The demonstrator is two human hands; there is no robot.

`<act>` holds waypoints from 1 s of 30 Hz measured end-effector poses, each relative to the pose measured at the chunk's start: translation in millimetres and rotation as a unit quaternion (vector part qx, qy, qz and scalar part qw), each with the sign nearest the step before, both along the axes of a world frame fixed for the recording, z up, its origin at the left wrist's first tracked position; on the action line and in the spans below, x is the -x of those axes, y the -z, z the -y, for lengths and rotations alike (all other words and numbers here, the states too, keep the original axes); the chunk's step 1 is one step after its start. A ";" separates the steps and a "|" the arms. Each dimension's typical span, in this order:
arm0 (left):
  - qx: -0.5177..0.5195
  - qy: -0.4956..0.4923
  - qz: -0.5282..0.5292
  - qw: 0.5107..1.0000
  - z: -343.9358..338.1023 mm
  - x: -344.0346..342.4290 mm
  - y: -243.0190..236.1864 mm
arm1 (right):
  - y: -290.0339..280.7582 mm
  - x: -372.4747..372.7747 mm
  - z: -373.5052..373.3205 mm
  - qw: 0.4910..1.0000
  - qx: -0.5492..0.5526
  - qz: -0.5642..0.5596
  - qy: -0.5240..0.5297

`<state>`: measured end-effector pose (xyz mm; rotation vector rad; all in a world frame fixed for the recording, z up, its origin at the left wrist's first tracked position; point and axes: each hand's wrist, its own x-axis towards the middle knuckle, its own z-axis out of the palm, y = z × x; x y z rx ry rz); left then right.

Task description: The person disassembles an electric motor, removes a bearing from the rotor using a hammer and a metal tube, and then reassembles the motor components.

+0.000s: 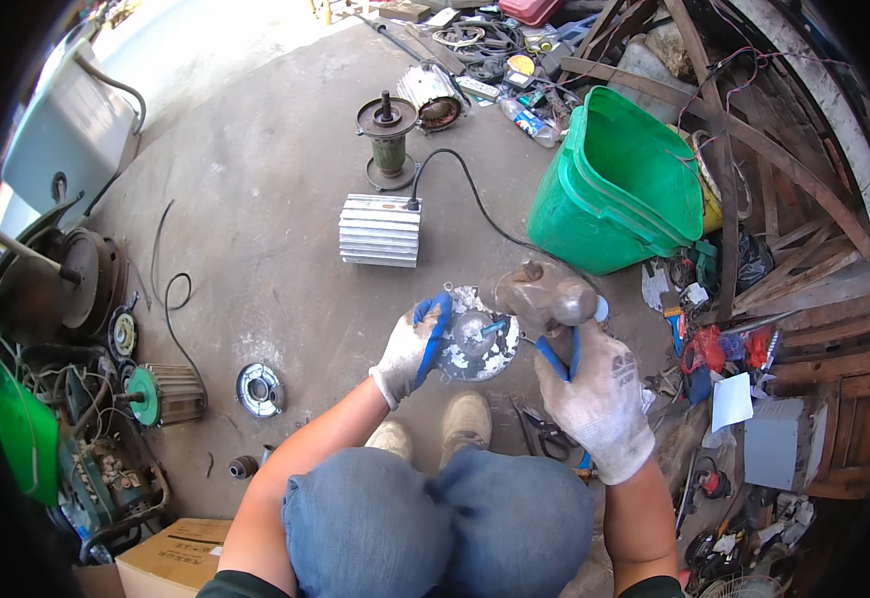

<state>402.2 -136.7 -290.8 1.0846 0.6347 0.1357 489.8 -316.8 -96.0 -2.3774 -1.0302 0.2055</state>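
Observation:
My left hand (410, 349), in a white and blue work glove, grips the left rim of a round metal motor end cover (477, 367) with flaking pale paint, held above my shoes. A short blue-grey rod (495, 328) stands out near its domed centre. At the cover's right, my right hand (606, 399), gloved alike, is closed on a hammer with a big rusty brown head (544, 296). The head hangs just over the cover's upper right edge; I cannot tell whether they touch. Most of the handle is hidden by the hand.
Ahead lie a finned motor housing (380, 231) with a black cable and an upright rotor (388, 149). A green bucket (604, 189) stands at right, before piled scrap. Pliers (551, 435) lie by my right shoe. At left are a ring-shaped cover (259, 389) and a green-ended motor (164, 394).

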 end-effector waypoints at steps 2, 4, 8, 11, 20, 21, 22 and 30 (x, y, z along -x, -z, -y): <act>0.028 -0.020 -0.001 0.999 -2.3 -1.5 4.1 | -18.7 1.8 -4.4 0.995 -0.100 -0.019 -0.010; -0.060 -0.010 0.047 0.997 1.2 -4.6 11.1 | -1.7 1.2 -5.5 1.000 0.010 0.009 -0.018; 0.095 -0.034 0.031 0.994 6.3 -10.4 -5.4 | 51.2 -6.1 -7.9 0.984 0.175 -0.022 -0.032; 0.070 -0.005 0.019 0.997 -2.1 -4.5 -0.4 | 41.2 -3.0 -7.5 0.987 0.158 -0.012 -0.031; 0.054 -0.021 0.003 0.998 0.1 -8.3 -3.4 | 10.7 2.9 8.6 0.992 0.098 0.056 -0.058; 0.077 -0.016 0.004 0.997 3.9 -13.3 -8.5 | 36.6 -0.5 11.2 0.974 0.203 0.049 -0.088; 0.025 -0.007 0.012 1.000 1.7 -13.5 -7.6 | 48.4 1.2 11.4 0.979 0.181 0.054 -0.083; -0.062 -0.002 -0.037 0.997 -2.0 -2.7 -13.1 | -1.4 -2.3 -5.1 0.998 -0.004 0.060 -0.016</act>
